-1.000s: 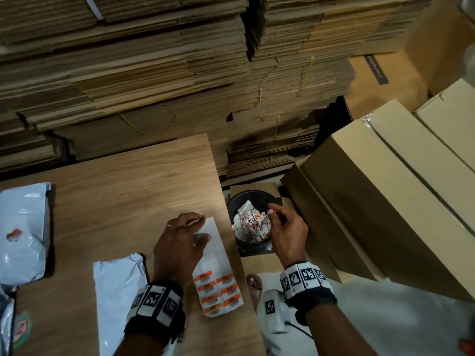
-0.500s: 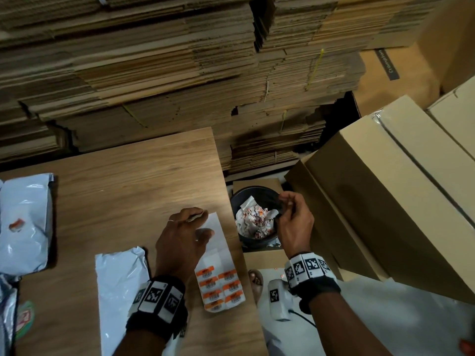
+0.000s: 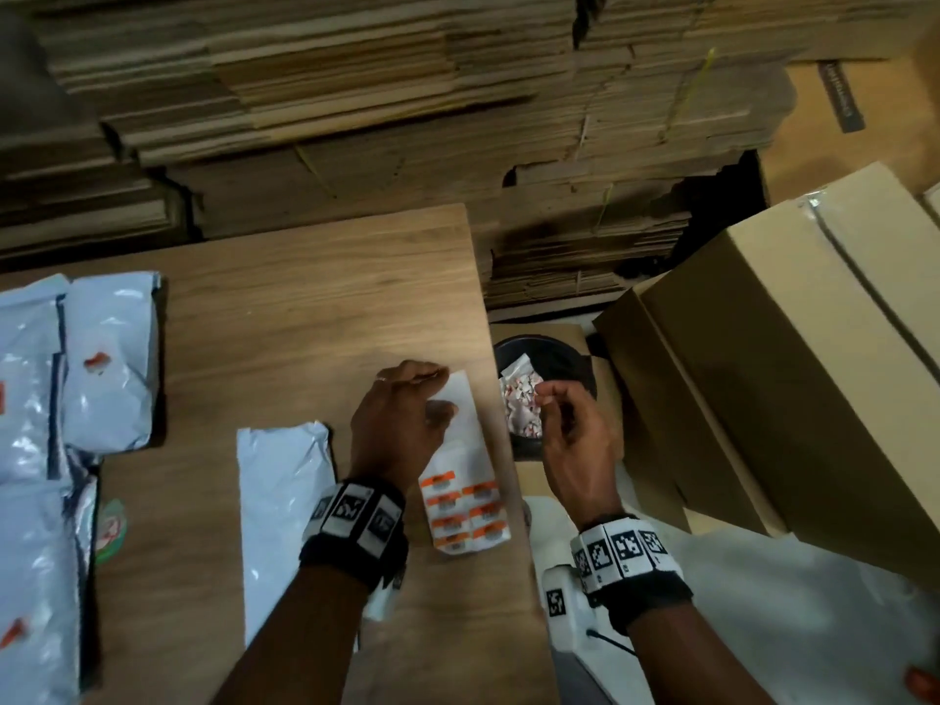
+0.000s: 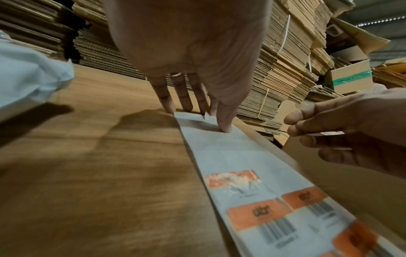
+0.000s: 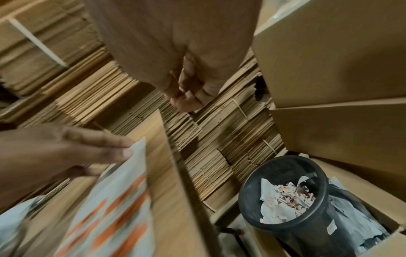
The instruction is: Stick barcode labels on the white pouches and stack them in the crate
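Label sheet: narrow white backing strip, flat on the wooden surface near its right edge. The far half is bare backing. The near half carries two columns of labels with an orange band on top and a barcode below. In the left wrist view one near label slot looks torn or part-peeled, though blur prevents certainty.

Left hand: fingers extended and pressed onto the far end of the sheet, thumb tip down on the bare backing, so it pins rather than grips.

Right hand: off the surface edge, above a black bin part-filled with torn backing scraps. Fingertips are pinched together. Whether they hold a sliver of waste or nothing, I cannot tell.

Step in hand (judgement): clearing waste, then returning for the next label. To do it well, keep the left hand's press on the bare end so the sheet does not lift or skew. Peel from a label corner at a low angle to avoid tearing the print.

White pouch: glossy, crinkled, lying lengthwise just left of the left wrist, and no label is visible on its exposed face. Further pouches lie at the surface's left edge, some with a small orange mark. No crate is identifiable. Flattened cardboard is stacked behind.
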A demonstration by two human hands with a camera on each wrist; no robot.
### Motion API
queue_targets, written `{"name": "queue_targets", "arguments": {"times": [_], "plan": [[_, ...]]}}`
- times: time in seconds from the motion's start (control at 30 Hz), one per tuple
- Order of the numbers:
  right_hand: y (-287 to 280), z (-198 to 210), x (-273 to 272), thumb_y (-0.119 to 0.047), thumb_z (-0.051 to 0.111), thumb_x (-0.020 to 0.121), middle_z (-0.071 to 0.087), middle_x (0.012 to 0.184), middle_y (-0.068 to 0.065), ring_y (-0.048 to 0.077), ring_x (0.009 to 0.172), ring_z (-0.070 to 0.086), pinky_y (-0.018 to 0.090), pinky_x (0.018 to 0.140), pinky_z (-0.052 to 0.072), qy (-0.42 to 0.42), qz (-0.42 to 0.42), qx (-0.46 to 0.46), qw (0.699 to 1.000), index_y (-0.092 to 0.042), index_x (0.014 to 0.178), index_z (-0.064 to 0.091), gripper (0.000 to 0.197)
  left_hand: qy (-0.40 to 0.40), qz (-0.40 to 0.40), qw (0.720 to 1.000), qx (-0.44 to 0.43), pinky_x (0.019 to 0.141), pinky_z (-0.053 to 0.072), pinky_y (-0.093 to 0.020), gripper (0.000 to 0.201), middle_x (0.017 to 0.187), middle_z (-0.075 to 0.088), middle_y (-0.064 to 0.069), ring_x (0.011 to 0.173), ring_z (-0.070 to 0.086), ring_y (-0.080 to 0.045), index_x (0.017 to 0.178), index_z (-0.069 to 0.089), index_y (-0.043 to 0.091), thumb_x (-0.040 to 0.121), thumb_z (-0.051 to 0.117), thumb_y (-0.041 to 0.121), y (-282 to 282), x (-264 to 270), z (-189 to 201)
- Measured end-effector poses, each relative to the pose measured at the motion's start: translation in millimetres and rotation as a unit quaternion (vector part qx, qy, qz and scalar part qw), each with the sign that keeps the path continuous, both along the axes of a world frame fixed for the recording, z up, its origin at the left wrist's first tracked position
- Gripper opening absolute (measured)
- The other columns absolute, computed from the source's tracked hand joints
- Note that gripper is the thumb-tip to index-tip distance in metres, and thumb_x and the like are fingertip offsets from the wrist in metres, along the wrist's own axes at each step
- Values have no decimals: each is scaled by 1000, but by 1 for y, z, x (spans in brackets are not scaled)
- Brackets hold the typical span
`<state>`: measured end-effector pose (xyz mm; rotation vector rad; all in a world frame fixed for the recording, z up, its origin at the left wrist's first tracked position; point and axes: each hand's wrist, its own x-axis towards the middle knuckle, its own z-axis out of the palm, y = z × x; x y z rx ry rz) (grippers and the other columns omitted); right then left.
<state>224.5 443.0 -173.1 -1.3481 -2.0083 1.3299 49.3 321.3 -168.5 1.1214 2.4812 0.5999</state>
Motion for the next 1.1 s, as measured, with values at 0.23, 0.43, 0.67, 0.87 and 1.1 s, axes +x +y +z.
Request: {"name": "queue_targets", "arguments": {"times": [0.23,0.43,0.67,0.87,1.1], "plan": [[-90,10,18,-17,57,102,68,104,-5,5,89,68,33,76,59,-6,125,10,992,-21,117,67,18,-33,-9,999,22,104,49,-38,46,135,64,7,125,56,-18,131,67,28,86,75,32,-5,-5,-2],[-119,1,3,-16,65,99,68,105,3,6,89,58,9,82,42,-44,123,86,988,-16,121,71,23,-86,14,993,80,106,46,-40,47,137,63,5,129,54,-20,134,65,24,87,73,28,-19,-11,6],[-132,-5,-13,-19,67,98,66,101,4,18,86,63,35,81,55,-74,44,105,991,-17,122,72,25,-141,136,979,61,101,49,-41,40,126,62,-6,114,61,-24,130,60,14,91,68,20,-57,0,16],[-138,-10,-15,-16,72,94,66,93,5,17,80,61,35,76,53,-59,22,131,989,-14,121,73,27,-282,217,934,-10,100,48,-33,41,112,72,-4,113,64,-22,124,57,13,89,70,30,-56,17,12],[-139,-16,-13,-24,72,94,61,89,-1,-5,73,52,7,72,39,-63,18,140,988,-17,123,73,30,-297,219,929,-12,92,49,-32,32,114,66,3,107,63,-17,105,60,26,83,72,46,-49,19,9]]}}
